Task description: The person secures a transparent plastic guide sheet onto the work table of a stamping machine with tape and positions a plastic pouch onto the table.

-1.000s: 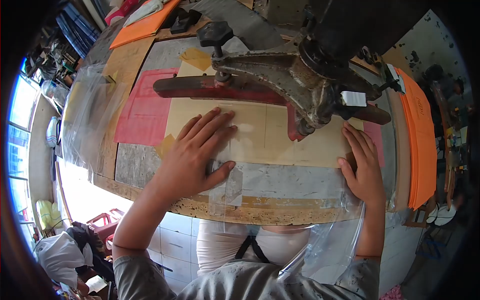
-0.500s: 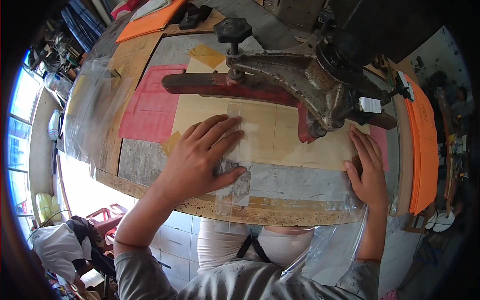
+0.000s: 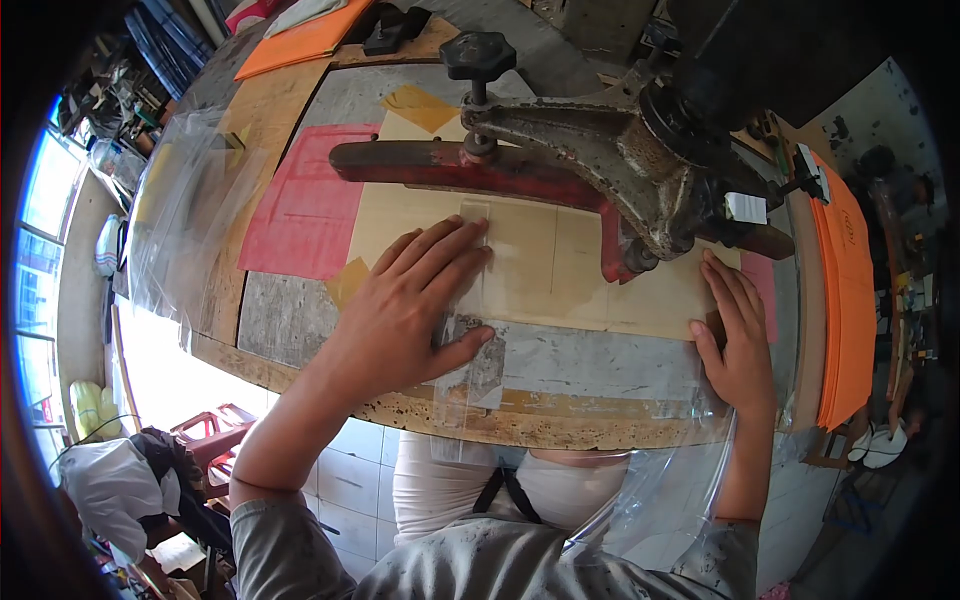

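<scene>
A clear plastic sheet [image 3: 470,385] lies over the beige board [image 3: 575,290] and hangs past the table's front edge towards my lap. My left hand [image 3: 412,300] rests flat near the sheet's left side, palm down, fingers stretched and thumb apart. Over at the right end of the board, my right hand [image 3: 735,340] lies with fingers extended and thumb spread. Neither hand grasps anything visible. Above the board, beyond my hands, stretches a metal press arm [image 3: 560,125] with a dark red bar [image 3: 400,162]; whether the bar touches the plastic, I cannot tell.
A red sheet [image 3: 300,205] lies on the grey plate left of the board. Folded clear plastic [image 3: 185,220] sits at the table's left edge. Orange sheets [image 3: 845,290] are stacked at the right, with more orange material [image 3: 300,45] back left. A black knob [image 3: 478,55] tops the press.
The press arm and its bar appear slightly farther right and up in view. My left hand's fingertips have shifted slightly forward; my right hand stays almost where it was.
</scene>
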`<action>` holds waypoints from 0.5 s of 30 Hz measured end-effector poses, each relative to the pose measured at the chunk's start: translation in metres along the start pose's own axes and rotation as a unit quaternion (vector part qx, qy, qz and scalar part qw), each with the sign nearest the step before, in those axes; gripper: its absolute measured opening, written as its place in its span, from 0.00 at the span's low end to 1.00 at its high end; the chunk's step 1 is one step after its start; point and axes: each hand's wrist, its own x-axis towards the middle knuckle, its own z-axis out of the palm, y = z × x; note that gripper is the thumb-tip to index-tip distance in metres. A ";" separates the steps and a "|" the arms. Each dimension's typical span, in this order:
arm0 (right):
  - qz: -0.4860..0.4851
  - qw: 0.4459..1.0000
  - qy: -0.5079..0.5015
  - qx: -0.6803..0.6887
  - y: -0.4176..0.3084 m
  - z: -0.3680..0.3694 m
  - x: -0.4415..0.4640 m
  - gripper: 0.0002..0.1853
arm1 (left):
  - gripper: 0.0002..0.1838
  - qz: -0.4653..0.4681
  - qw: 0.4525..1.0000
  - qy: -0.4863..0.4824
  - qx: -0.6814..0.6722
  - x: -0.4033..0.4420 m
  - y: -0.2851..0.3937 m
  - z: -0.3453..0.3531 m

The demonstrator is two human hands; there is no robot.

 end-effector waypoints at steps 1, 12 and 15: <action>-0.001 1.000 0.000 0.001 0.000 0.000 0.000 0.35 | 0.35 -0.004 1.000 -0.003 0.000 0.000 0.000 0.000; -0.002 1.000 0.002 -0.014 -0.003 -0.001 0.001 0.36 | 0.39 -0.039 0.998 -0.038 0.028 -0.001 0.001 0.001; -0.006 1.000 0.000 -0.022 -0.004 -0.002 0.001 0.36 | 0.40 -0.042 0.998 -0.040 0.031 -0.001 0.001 0.002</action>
